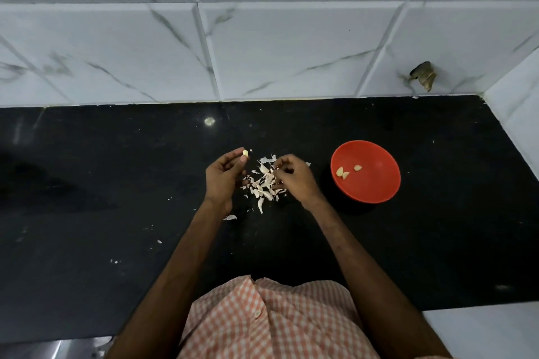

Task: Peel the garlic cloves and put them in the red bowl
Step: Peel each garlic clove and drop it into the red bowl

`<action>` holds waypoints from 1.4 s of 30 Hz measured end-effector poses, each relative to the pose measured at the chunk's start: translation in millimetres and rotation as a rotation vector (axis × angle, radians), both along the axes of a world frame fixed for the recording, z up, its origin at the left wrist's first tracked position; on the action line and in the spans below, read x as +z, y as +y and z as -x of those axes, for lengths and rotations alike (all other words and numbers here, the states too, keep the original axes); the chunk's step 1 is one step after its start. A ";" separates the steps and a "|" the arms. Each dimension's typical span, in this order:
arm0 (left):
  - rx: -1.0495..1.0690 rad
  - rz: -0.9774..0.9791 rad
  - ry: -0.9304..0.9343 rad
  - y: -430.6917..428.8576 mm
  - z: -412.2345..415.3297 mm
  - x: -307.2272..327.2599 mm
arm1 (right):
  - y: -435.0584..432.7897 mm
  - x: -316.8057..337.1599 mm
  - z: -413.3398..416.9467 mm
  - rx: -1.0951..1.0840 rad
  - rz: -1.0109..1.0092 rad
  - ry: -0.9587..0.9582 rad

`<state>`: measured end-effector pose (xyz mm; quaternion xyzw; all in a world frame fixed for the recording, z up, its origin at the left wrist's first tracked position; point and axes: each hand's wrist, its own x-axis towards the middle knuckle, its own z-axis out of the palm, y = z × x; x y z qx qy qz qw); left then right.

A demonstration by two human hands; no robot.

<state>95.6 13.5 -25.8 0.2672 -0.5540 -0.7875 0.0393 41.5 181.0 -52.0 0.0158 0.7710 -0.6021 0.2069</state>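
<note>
My left hand (223,176) pinches a small pale peeled garlic clove (245,152) between thumb and fingertips, held just above the black counter. My right hand (291,176) rests with curled fingers on a heap of white garlic skins (264,183) that lies between the two hands; whether it grips a skin I cannot tell. The red bowl (376,183) sits to the right of my right hand, with three peeled cloves (345,172) inside it.
The black counter (116,183) runs to a white marble-tile wall (262,46) at the back and a white side wall (516,87) at the right. Stray bits of skin (230,217) dot the counter. My orange checked shirt (262,320) fills the bottom centre.
</note>
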 end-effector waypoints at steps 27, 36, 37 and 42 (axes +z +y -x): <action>-0.082 0.147 0.048 4.3 -0.2 -10.8 | 6.6 -3.3 -2.9 0.007 0.085 -0.155; -0.306 0.507 0.155 39.8 6.4 -23.2 | -0.3 1.7 -29.0 -0.396 0.896 -0.622; -0.268 0.484 0.149 38.0 7.6 -25.9 | 4.7 1.9 -26.8 -0.444 0.928 -0.617; -0.036 0.458 0.010 11.1 4.6 -40.5 | 42.4 9.3 -9.1 -0.510 0.896 -0.502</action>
